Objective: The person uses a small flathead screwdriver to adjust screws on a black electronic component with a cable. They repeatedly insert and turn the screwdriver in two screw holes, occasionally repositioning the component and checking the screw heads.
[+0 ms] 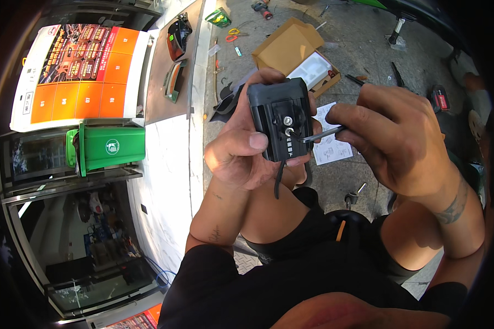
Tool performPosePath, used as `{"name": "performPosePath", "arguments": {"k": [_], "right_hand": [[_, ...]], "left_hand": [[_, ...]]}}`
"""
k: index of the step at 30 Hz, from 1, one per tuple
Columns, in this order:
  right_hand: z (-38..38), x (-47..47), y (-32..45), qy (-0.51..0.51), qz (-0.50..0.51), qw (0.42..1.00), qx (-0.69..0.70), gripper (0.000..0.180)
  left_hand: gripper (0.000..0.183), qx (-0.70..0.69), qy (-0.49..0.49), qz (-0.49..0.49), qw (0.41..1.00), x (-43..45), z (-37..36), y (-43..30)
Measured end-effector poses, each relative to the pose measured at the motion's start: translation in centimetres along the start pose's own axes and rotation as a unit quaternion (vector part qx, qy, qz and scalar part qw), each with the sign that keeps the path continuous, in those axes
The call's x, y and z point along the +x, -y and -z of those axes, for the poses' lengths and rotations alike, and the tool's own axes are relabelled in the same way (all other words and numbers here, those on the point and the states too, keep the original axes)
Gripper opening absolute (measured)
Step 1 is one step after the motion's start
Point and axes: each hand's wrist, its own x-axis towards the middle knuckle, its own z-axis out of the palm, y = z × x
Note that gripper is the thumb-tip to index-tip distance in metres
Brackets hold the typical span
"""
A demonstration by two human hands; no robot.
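A black box-shaped device [278, 107] with a short black cable [278, 181] rests in my left hand [247, 152], the thumb pressed along its near side. Two silver socket-head screws [288, 121] sit on the face turned towards me, beside some white printed characters. My right hand [395, 135] pinches the long arm of a dark hex key [323, 135]. The key's short end meets the lower screw; whether it is fully seated cannot be made out.
Beyond my hands an open cardboard box [288, 41] with a white insert [311, 68] lies on the paving. A printed instruction sheet [333, 150] is below my right hand. Scissors [232, 35], a power tool [263, 9] and a battery pack [439, 98] lie around. Left stands a green bin [111, 147].
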Motion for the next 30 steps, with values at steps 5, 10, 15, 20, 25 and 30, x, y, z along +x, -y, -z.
{"name": "performPosePath", "arguments": {"k": [5, 10, 15, 20, 25, 30], "right_hand": [[0.7, -0.4, 0.4, -0.001, 0.013, 0.999, -0.051, 0.029], [1.0, -0.5, 0.4, 0.021, 0.001, 0.999, -0.05, 0.032], [1.6, -0.9, 0.4, 0.025, 0.033, 0.997, -0.07, 0.031], [1.5, -1.3, 0.6, 0.045, -0.009, 0.998, -0.034, 0.03], [1.5, -1.6, 1.1, 0.023, -0.013, 0.999, -0.025, 0.025], [1.2, -1.9, 1.7, 0.043, -0.075, 0.994, 0.071, 0.021]], "left_hand": [[0.091, 0.025, -0.032, 0.053, 0.998, -0.1, -0.4, -0.1], [0.091, 0.025, 0.013, 0.116, 0.993, 0.5, 0.0, 0.2], [0.083, 0.029, -0.001, 0.133, 0.991, 0.2, -0.2, 0.6], [0.073, 0.022, -0.016, 0.132, 0.991, 0.1, -0.7, 0.7], [0.064, 0.001, -0.043, 0.088, 0.995, 0.2, -1.0, 1.0], [0.053, 0.022, -0.066, 0.021, 0.997, 0.4, -1.5, 1.6]]}}
